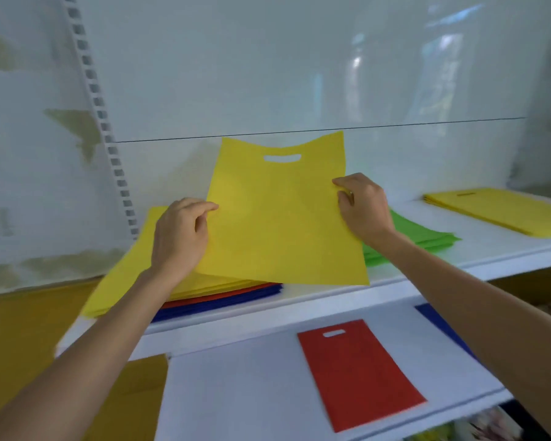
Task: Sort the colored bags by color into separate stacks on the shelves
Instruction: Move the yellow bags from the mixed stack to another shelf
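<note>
White shelving stands against a pale back panel (268,74), with a slotted upright (109,148) at the left. On the upper shelf (331,294), far left, lies a mixed pile (131,268): yellow bags on top, red and blue layers beneath. The left hand (180,237) pinches the left edge of a single yellow bag (280,224), fingers curled on it. The bag is raised above the pile, handle cut-out pointing away. The right hand (361,205) pinches its right edge. Behind that hand sits a green stack (420,233); a yellow stack (503,208) lies further right, well apart. On the lower shelf (236,393) one red bag (360,374) lies flat, and a blue bag (439,323) is partly hidden by the right forearm.
</note>
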The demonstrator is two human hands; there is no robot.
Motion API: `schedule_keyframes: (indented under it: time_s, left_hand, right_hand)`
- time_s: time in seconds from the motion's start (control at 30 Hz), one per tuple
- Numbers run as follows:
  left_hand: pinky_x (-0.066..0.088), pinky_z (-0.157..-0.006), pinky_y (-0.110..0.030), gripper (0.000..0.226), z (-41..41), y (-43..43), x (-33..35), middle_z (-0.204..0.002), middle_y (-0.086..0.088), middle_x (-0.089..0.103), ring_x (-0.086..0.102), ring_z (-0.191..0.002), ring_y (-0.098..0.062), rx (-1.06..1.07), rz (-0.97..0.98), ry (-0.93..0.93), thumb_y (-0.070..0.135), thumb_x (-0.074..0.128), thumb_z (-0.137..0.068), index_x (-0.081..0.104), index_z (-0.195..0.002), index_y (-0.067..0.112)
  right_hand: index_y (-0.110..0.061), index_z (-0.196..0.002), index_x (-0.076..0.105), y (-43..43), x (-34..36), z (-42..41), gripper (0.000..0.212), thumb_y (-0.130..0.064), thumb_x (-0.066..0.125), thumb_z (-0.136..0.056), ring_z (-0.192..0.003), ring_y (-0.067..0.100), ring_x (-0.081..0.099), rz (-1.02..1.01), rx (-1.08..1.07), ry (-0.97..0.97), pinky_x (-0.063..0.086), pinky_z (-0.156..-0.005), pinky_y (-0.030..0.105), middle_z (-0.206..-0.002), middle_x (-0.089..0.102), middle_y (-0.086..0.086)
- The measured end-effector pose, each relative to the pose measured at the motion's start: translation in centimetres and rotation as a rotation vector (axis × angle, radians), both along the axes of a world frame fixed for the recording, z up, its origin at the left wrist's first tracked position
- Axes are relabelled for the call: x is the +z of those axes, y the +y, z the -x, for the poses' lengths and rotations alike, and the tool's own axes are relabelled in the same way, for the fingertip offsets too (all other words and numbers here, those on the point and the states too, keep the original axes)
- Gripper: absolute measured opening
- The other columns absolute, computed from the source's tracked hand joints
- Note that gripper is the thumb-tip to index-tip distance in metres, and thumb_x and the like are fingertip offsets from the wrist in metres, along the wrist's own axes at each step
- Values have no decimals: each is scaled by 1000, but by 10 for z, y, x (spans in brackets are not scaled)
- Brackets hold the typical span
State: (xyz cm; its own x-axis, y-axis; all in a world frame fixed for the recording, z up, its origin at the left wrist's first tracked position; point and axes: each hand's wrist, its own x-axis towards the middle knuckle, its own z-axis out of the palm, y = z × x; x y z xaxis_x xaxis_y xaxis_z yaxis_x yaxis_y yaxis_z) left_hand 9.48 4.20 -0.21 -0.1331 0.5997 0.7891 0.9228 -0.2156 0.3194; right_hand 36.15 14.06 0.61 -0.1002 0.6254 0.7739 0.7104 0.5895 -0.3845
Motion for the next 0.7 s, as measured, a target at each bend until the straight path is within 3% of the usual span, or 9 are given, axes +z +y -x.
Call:
schedule_keyframes:
  time_s: [0.27,0.47,0.7]
  left_hand:
    - [40,-83,-30,30,-229,58,-12,-112,-14,64,60,-101,-29,-384,72,-70,-3,46,-90,67,-110,6]
    - [37,-85,-25,30,-402,73,-39,-114,-13,63,58,-103,-27,-643,175,-88,-1,45,-91,65,-113,6]
    - [38,-95,-28,37,-539,76,-71,-129,-9,53,51,-116,-23,-845,393,-99,5,51,-89,56,-126,8]
  right_hand:
    - [-2,-120,61,-53,11,-251,32,-1,50,-89,-104,32,58,79,-410,-43,39,-90,29,-121,60,17]
    - [-4,-120,61,-106,-16,-411,31,-4,53,-90,-108,29,55,244,-659,60,35,-91,24,-119,60,14]
    - [-7,-122,59,-133,-41,-526,32,-5,53,-91,-104,26,56,294,-807,130,36,-83,20,-122,60,10]
